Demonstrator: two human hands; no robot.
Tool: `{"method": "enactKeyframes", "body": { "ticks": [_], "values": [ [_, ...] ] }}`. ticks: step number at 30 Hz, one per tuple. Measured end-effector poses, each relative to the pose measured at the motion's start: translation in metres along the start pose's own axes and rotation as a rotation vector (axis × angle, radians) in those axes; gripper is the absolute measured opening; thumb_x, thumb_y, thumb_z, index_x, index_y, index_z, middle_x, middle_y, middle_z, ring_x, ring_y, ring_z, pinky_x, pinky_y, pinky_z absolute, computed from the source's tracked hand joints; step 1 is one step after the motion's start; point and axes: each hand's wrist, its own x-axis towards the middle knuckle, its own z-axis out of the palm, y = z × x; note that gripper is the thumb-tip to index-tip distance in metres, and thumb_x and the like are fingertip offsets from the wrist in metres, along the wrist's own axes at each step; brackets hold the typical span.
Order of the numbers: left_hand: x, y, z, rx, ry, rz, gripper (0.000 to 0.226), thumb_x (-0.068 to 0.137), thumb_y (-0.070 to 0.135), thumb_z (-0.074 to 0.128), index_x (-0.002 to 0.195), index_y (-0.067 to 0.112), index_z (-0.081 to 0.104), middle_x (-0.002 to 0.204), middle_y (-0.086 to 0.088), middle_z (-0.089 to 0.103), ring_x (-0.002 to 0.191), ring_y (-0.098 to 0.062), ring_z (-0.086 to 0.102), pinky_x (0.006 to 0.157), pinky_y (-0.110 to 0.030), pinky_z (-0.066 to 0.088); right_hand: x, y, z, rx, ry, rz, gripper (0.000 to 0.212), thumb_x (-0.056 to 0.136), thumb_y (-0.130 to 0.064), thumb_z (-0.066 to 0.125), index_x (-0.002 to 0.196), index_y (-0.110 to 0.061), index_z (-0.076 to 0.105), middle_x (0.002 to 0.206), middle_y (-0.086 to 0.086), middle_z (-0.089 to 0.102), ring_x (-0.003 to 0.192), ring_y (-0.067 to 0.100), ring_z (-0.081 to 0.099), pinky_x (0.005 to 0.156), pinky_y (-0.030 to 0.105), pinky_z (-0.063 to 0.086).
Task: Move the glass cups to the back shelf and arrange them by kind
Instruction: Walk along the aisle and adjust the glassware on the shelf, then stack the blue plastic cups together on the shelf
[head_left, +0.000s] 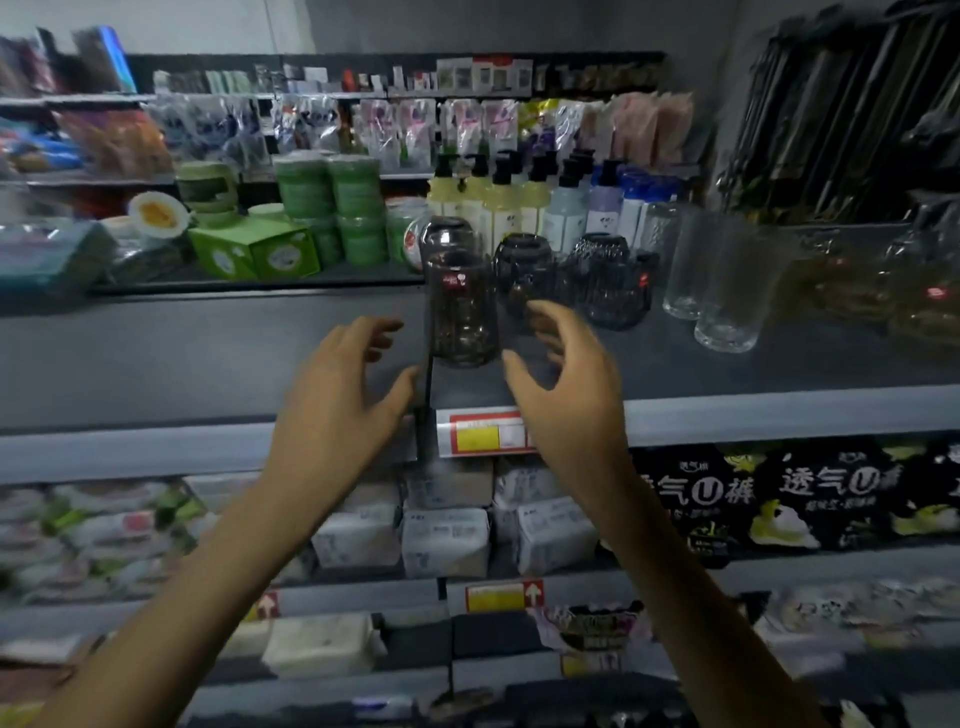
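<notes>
Our left hand (343, 395) and right hand (561, 384), open and empty, flanked the smoked glass cup stack (460, 306) on the shelf (208, 353). We judged next: grip, seat beside the dark cups (522, 260).

Stacked cups (460, 291) between hands, on shelf (208, 353)

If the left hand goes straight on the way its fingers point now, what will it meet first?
Most likely the stack of dark cups. The left hand is open, fingers pointing up and right at the stack's left side, nothing between. Depth is unclear, so it might pass in front.
</notes>
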Motion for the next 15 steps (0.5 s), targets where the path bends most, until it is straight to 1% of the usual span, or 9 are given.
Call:
{"method": "enactKeyframes", "body": {
  "ticks": [3, 5, 8, 10, 12, 15],
  "values": [
    [-0.034, 0.013, -0.002, 0.032, 0.005, 0.073, 0.041, 0.097, 0.034, 0.065, 0.136, 0.022, 0.057, 0.126, -0.001, 0.064, 0.116, -0.019, 0.064, 0.093, -0.044, 0.057, -0.026, 0.005, -0.017, -0.086, 0.086, -0.119, 0.045, 0.093, -0.017, 0.071, 0.136, -0.013, 0.06, 0.13, 0.001, 0.064, 0.12, 0.013, 0.06, 0.102, 0.036, 0.053],
    [-0.046, 0.022, 0.002, 0.064, -0.019, 0.101, 0.042, 0.098, 0.036, 0.064, 0.137, 0.023, 0.056, 0.127, -0.001, 0.063, 0.116, -0.023, 0.064, 0.088, -0.046, 0.058, -0.037, 0.01, -0.029, -0.156, 0.095, -0.147, 0.045, 0.092, -0.017, 0.072, 0.135, -0.011, 0.061, 0.128, 0.003, 0.065, 0.118, 0.014, 0.062, 0.1, 0.034, 0.054],
    [-0.047, 0.035, 0.018, 0.093, -0.04, 0.199, 0.043, 0.097, 0.033, 0.065, 0.138, 0.02, 0.057, 0.125, -0.003, 0.063, 0.11, -0.027, 0.063, 0.081, -0.041, 0.056, -0.047, 0.016, -0.05, -0.221, 0.079, -0.102, 0.046, 0.093, -0.018, 0.069, 0.138, -0.012, 0.059, 0.131, 0.002, 0.064, 0.12, 0.011, 0.059, 0.102, 0.029, 0.051],
    [-0.042, 0.048, 0.033, 0.072, -0.047, 0.282, 0.044, 0.097, 0.032, 0.065, 0.138, 0.018, 0.057, 0.126, -0.004, 0.063, 0.111, -0.027, 0.062, 0.082, -0.04, 0.053, -0.05, 0.02, -0.068, -0.271, 0.091, -0.06, 0.045, 0.094, -0.02, 0.068, 0.138, -0.015, 0.058, 0.131, 0.0, 0.062, 0.118, 0.008, 0.056, 0.102, 0.026, 0.049],
    [-0.036, 0.064, 0.051, 0.013, -0.06, 0.355, 0.043, 0.098, 0.03, 0.065, 0.138, 0.016, 0.058, 0.128, -0.006, 0.063, 0.113, -0.027, 0.062, 0.084, -0.04, 0.054, -0.053, 0.026, -0.089, -0.323, 0.101, -0.011, 0.045, 0.097, -0.026, 0.067, 0.14, -0.02, 0.056, 0.134, -0.003, 0.06, 0.121, 0.009, 0.055, 0.102, 0.026, 0.047],
    [-0.027, 0.095, 0.086, -0.047, -0.082, 0.458, 0.043, 0.098, 0.03, 0.065, 0.137, 0.013, 0.059, 0.127, -0.007, 0.065, 0.111, -0.029, 0.063, 0.085, -0.041, 0.055, -0.061, 0.036, -0.129, -0.428, 0.133, 0.064, 0.045, 0.099, -0.035, 0.064, 0.142, -0.027, 0.052, 0.139, -0.007, 0.056, 0.124, 0.007, 0.052, 0.098, 0.023, 0.044]
  ]
}}
